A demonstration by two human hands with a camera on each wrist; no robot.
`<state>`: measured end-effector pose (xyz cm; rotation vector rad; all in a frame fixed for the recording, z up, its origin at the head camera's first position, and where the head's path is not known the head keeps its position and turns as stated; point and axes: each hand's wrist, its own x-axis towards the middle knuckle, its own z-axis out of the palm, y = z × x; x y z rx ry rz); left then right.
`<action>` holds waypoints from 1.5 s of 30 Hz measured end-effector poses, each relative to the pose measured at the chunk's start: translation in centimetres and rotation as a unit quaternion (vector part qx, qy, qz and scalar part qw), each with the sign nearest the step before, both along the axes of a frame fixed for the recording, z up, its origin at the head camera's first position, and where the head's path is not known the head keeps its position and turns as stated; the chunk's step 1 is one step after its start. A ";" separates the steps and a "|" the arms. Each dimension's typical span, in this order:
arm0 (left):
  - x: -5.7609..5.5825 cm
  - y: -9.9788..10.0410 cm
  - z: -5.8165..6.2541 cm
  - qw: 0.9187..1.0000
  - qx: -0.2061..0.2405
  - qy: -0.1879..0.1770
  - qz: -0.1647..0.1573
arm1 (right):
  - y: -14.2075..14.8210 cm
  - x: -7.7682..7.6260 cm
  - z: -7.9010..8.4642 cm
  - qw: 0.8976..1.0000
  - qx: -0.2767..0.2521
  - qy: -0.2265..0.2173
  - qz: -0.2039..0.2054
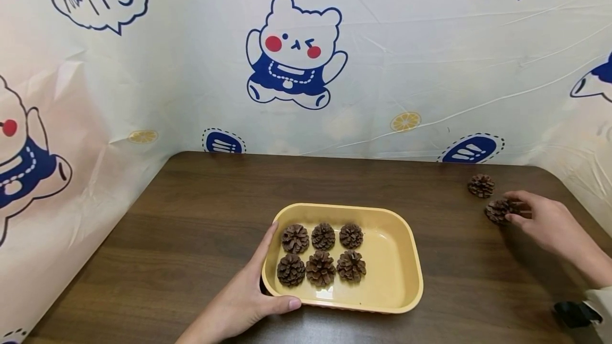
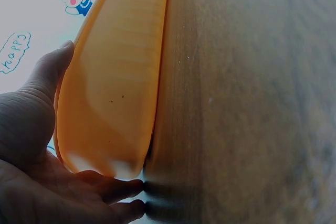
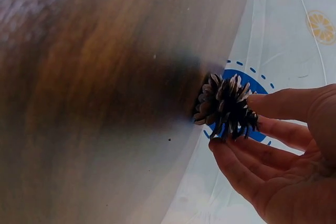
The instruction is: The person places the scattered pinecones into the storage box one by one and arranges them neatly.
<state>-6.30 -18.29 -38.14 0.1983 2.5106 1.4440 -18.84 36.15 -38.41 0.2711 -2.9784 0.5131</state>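
A yellow plastic tray (image 1: 389, 259) sits on the table, with several brown pine cones (image 1: 321, 268) in two rows in its left and middle part. My left hand (image 1: 241, 291) holds the tray by its left end, thumb along the near rim and fingers around the far corner. In the left wrist view the tray's outer wall (image 2: 113, 77) lies between thumb and fingers. Over at the right, my right hand (image 1: 550, 222) has thumb and fingers around a pine cone (image 1: 499, 211). The right wrist view shows the thumb against this cone (image 3: 226, 106), fingertips at its other side.
Another loose pine cone (image 1: 481, 186) lies just behind the one at my right hand. The dark wooden table (image 1: 201, 200) ends at a hanging sheet (image 1: 382, 68) printed with cartoon bears. A black band (image 1: 576, 314) is at my right wrist.
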 end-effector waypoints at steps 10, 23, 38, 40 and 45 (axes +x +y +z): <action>0.0 0.0 0.0 1.000 0.004 0.001 -0.003 | 0.1 0.0 -0.3 1.000 0.001 0.027 0.003; 0.0 0.1 0.0 1.000 -0.001 -0.003 0.002 | -0.2 0.1 -0.1 0.999 -0.002 0.035 -0.001; 0.0 0.1 0.1 1.000 -0.004 -0.004 0.005 | -2.5 0.7 1.0 0.993 0.012 0.114 0.017; 0.0 0.0 0.1 1.000 -0.003 -0.002 0.003 | -2.9 0.9 1.3 0.992 0.007 0.123 0.021; -0.1 0.0 -0.1 1.000 0.013 0.002 -0.005 | -4.1 1.5 1.9 0.989 -0.009 0.143 0.031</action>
